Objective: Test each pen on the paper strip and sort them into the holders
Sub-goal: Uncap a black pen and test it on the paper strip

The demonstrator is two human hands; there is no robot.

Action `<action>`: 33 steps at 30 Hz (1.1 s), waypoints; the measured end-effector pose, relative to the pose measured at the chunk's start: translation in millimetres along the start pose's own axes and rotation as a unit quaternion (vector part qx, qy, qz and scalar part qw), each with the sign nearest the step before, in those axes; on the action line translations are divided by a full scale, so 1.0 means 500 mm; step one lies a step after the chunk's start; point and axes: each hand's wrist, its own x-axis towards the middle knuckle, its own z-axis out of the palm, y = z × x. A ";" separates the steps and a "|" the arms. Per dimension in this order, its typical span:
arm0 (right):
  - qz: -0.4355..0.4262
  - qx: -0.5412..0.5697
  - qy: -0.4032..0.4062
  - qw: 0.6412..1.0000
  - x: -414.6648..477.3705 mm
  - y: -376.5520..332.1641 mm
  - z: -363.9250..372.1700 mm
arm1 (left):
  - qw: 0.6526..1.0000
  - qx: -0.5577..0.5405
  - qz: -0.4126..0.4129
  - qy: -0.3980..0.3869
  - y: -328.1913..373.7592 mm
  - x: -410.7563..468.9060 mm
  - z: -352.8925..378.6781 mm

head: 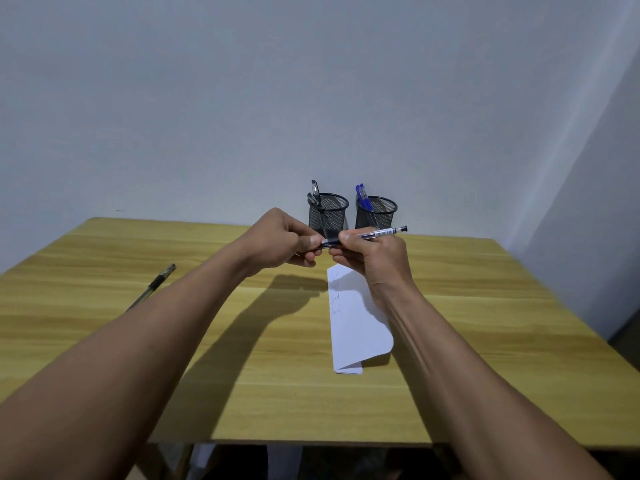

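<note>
— Item one, what do you have in hand?

— I list one clear-barrelled pen (367, 234), held level above the worktop (242, 341). My left hand (282, 244) has its fingers closed on the dark end; my right hand (369, 258) grips the barrel, the far end sticking out to the right.

— Holders?

— Two black mesh holders at the far edge, side by side. The left holder (329, 213) carries dark pens (314, 194); the right holder (377, 213) carries blue pens (362, 197).

— Paper?

— One white paper strip (356, 327), flat beneath my right wrist, faint marks on it, near end folded.

— Anything loose?

— One more pen (154, 285), lying far left, well apart.
</note>
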 end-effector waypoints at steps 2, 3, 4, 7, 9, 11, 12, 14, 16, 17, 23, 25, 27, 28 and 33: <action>0.002 0.003 0.014 1.000 0.003 -0.002 0.001 | 0.999 0.029 0.026 0.030 -0.002 0.004 0.005; 0.003 0.005 0.019 1.000 0.004 -0.002 0.001 | 0.998 0.040 0.034 0.039 -0.003 0.004 0.007; 0.004 0.004 0.020 1.000 0.003 -0.001 0.001 | 0.998 0.037 0.031 0.035 -0.003 0.004 0.007; 0.001 -0.003 0.010 1.000 0.000 0.002 -0.006 | 1.000 -0.008 -0.005 -0.005 -0.004 0.002 0.003; 0.009 0.010 0.014 1.000 -0.002 0.001 -0.005 | 1.000 0.005 0.010 0.007 -0.006 0.003 0.002; 0.020 0.026 0.027 0.999 0.000 0.001 -0.001 | 0.998 0.041 0.035 0.035 -0.008 0.009 0.006; 0.023 0.028 0.031 0.999 -0.001 0.000 0.001 | 0.997 0.048 0.036 0.038 -0.010 0.009 0.007; 0.020 0.022 0.030 0.999 -0.001 -0.001 0.002 | 1.000 0.016 0.013 0.019 -0.010 0.009 0.001; 0.016 0.021 0.023 0.999 -0.005 0.000 -0.001 | 1.000 -0.010 -0.005 -0.001 -0.006 0.006 0.000; 0.014 0.022 0.023 0.999 -0.007 0.001 -0.001 | 1.000 -0.008 -0.004 -0.006 -0.003 0.005 0.002; 0.008 0.043 0.057 0.997 0.008 -0.014 -0.043 | 0.998 -0.032 -0.062 0.008 -0.027 0.001 -0.046; 0.008 0.024 0.055 0.998 0.012 -0.021 -0.069 | 0.998 -0.011 -0.059 0.035 -0.052 -0.003 -0.063; 0.017 -0.010 0.037 0.999 0.002 -0.010 -0.065 | 0.997 0.020 -0.047 0.053 -0.068 0.001 -0.041; 0.019 -0.025 0.030 0.999 -0.002 -0.001 -0.057 | 0.996 0.035 -0.043 0.063 -0.072 0.012 -0.023; 0.025 -0.087 0.007 0.996 -0.018 0.024 -0.051 | 0.986 0.107 -0.048 0.122 -0.113 0.061 0.015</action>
